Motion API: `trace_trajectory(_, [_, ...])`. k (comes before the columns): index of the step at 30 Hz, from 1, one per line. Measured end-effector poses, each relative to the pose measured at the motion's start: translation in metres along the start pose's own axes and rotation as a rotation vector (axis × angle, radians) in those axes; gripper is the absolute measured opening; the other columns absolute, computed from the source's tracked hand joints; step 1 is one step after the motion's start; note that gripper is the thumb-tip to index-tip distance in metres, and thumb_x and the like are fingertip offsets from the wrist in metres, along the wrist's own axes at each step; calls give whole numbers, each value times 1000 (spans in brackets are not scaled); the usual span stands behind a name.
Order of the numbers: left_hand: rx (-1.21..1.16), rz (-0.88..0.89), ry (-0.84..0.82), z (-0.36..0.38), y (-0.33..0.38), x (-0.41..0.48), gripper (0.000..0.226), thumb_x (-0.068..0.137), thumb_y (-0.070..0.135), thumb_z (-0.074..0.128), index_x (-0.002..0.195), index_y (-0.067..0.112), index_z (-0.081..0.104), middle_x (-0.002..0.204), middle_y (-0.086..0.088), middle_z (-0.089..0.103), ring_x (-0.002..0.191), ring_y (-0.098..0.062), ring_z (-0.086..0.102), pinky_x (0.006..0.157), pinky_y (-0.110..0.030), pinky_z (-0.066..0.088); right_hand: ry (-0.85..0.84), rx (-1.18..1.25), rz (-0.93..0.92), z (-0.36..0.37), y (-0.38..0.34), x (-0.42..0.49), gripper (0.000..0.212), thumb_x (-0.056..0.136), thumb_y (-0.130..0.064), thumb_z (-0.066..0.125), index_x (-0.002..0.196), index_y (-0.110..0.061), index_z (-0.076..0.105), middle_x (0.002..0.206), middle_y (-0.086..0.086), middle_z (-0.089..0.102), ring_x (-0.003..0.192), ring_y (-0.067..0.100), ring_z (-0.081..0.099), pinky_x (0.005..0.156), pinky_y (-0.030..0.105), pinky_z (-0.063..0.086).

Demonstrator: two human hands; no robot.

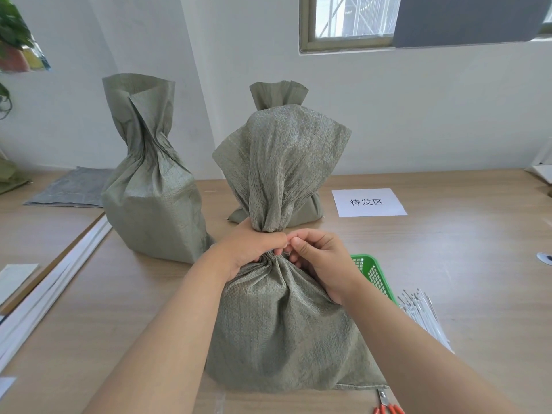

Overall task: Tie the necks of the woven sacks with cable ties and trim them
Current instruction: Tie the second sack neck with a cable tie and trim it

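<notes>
near sack [286, 324]: upright on surface [448, 249], centre front | left hand [254, 246]: fingers wrapped tight round its gathered neck | right hand [322, 258]: fingers curled, thumb and forefinger pinching the same neck, tie there not discernible | cable ties [424, 312]: loose pile right, beside green basket [373, 270] | scissors [386, 406]: bottom edge

— From where is the camera looking?
— It is sitting on the person's head and is looking forward and down, along both forearms, to the left hand [251, 249] and the right hand [319, 258] at the nearest sack [283, 330].
— How near is it standing?
— Very near; this sack is filling the lower middle. The wide lens is also taking in the table [448, 264], the wall [418, 115] and a window [349, 16] high up.
</notes>
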State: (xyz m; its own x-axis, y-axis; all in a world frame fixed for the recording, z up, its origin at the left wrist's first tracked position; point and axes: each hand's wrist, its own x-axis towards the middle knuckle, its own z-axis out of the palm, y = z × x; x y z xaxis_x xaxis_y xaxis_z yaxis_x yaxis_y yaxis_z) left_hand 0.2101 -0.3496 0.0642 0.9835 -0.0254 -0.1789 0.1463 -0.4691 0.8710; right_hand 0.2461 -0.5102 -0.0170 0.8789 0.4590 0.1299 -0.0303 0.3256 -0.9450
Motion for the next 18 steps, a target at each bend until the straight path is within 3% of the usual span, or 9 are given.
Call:
trace_trajectory(7, [-17,28,-7,0,-4,1,19,84,11,66,66,13,61,70,9,61,64,5,53,64,-23,38,20,80,90,-3,-1,-1,8,92,-7,64,91,-4,72,85,13,69,69,15,58,68,26,49])
trace_trajectory(12, [-21,68,-4,2,-5,1,16,85,11,68,69,11,64,67,7,59,57,9,51,51,-7,38,16,68,95,-3,-2,-3,8,94,-7,62,90,-3,68,83,12,68,67,13,56,67,24,48])
trace_trajectory(16, [-21,54,-8,2,-9,1,16,87,20,70,72,16,67,73,10,63,68,5,55,63,-19,40,13,43,92,-1,-5,-6,15,97,-5,57,85,-7,67,76,6,66,64,11,54,64,21,47])
trace_trajectory(18, [-28,64,-15,2,-10,0,16,87,21,71,72,17,67,73,10,63,67,7,55,61,-17,41,15,29,96,1,-6,-6,17,98,-5,56,84,-8,66,74,4,65,63,11,53,63,21,47])
